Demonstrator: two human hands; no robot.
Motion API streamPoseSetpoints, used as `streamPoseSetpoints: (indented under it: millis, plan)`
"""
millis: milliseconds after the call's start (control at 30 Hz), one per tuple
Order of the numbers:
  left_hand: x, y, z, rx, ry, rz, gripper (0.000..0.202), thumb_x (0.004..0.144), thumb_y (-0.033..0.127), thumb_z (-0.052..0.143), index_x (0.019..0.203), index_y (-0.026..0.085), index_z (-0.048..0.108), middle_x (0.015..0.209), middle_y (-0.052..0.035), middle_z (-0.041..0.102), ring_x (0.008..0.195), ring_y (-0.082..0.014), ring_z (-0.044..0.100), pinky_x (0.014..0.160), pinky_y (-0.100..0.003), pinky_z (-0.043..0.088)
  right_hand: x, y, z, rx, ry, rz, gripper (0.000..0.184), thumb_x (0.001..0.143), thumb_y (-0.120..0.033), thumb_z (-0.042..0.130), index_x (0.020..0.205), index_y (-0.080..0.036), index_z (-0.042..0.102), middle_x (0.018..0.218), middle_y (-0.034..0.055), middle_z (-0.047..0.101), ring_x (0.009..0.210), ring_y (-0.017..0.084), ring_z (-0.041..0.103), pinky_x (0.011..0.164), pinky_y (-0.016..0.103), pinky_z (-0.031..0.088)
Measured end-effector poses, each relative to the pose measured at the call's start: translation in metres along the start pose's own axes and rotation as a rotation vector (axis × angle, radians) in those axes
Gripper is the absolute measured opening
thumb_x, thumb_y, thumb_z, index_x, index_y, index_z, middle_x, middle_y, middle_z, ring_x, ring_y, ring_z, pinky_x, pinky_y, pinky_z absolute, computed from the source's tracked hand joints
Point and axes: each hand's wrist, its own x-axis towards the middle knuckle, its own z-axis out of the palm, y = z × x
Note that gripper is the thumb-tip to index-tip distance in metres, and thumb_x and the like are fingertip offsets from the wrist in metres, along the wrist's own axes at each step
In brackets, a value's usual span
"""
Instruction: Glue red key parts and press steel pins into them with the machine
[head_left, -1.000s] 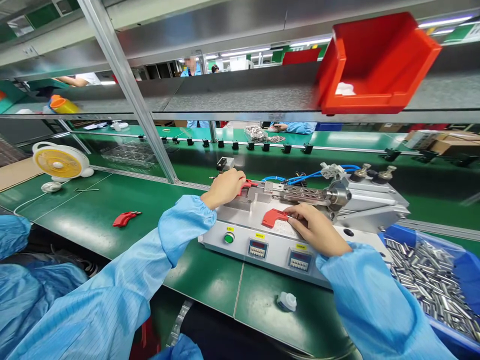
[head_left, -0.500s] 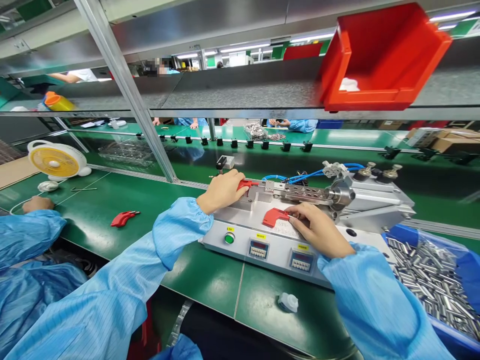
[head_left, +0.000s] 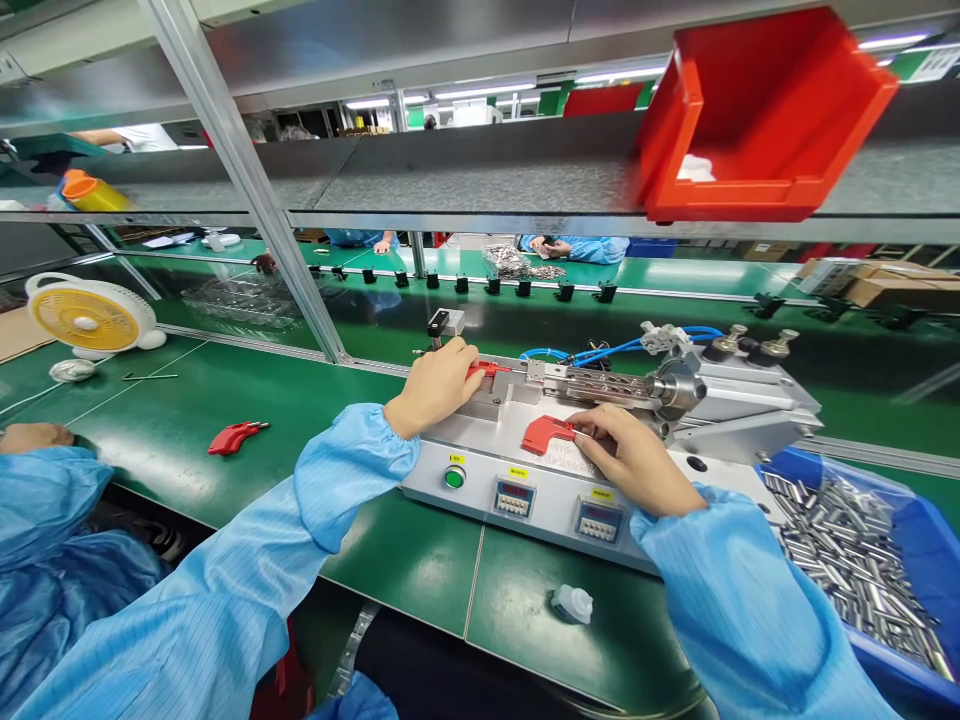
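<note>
My left hand (head_left: 436,385) is closed around a red plastic part (head_left: 487,369) seated in the fixture of a grey press machine (head_left: 525,470). On the machine's flat top lies a second red plastic part (head_left: 544,434), which my right hand (head_left: 634,460) pinches at its right end. A pneumatic cylinder (head_left: 720,395) with blue hoses lies along the machine's back, pointing at the fixture. Both arms wear light blue sleeves.
A blue bin (head_left: 870,560) of small metal tubes sits at the right. A third red part (head_left: 234,437) lies on the green table to the left, near a yellow fan (head_left: 86,320). A red bin (head_left: 757,110) rests on the shelf above. A co-worker's sleeve (head_left: 45,560) is at far left.
Both hands stay where they were on the red parts. The co-worker's hand at the far left came onto the table and has drawn back toward the left edge.
</note>
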Motion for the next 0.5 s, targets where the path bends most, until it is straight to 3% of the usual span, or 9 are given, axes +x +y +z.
streamPoseSetpoints:
  millis: [333, 400, 500]
  plan:
    - [-0.006, -0.010, 0.006, -0.029, 0.049, 0.088, 0.019, 0.105, 0.026, 0.051, 0.106, 0.019, 0.068, 0.120, -0.0090, 0.065, 0.101, -0.0250, 0.071, 0.078, -0.034, 0.054, 0.001, -0.005, 0.000, 0.019, -0.007, 0.074, 0.034, 0.078, -0.018, 0.051, 0.105, -0.019, 0.071, 0.094, 0.0078, 0.068, 0.086, 0.025, 0.067, 0.082, 0.039, 0.057]
    - [-0.018, -0.016, 0.006, -0.046, 0.084, 0.119, 0.020, 0.104, 0.029, 0.052, 0.109, 0.019, 0.069, 0.121, -0.0092, 0.066, 0.099, -0.0251, 0.071, 0.076, -0.034, 0.054, -0.010, -0.012, -0.007, 0.047, 0.032, 0.100, 0.034, 0.079, -0.019, 0.052, 0.108, -0.019, 0.070, 0.101, 0.0095, 0.070, 0.091, 0.026, 0.068, 0.085, 0.041, 0.057]
    - [-0.054, -0.027, 0.009, -0.093, 0.219, 0.177, 0.025, 0.106, 0.033, 0.048, 0.107, 0.020, 0.070, 0.110, -0.0085, 0.069, 0.092, -0.0238, 0.071, 0.072, -0.033, 0.053, -0.048, -0.029, -0.020, 0.023, 0.192, 0.156, 0.024, 0.092, -0.026, 0.054, 0.112, -0.022, 0.067, 0.109, 0.0109, 0.071, 0.098, 0.028, 0.069, 0.091, 0.042, 0.058]
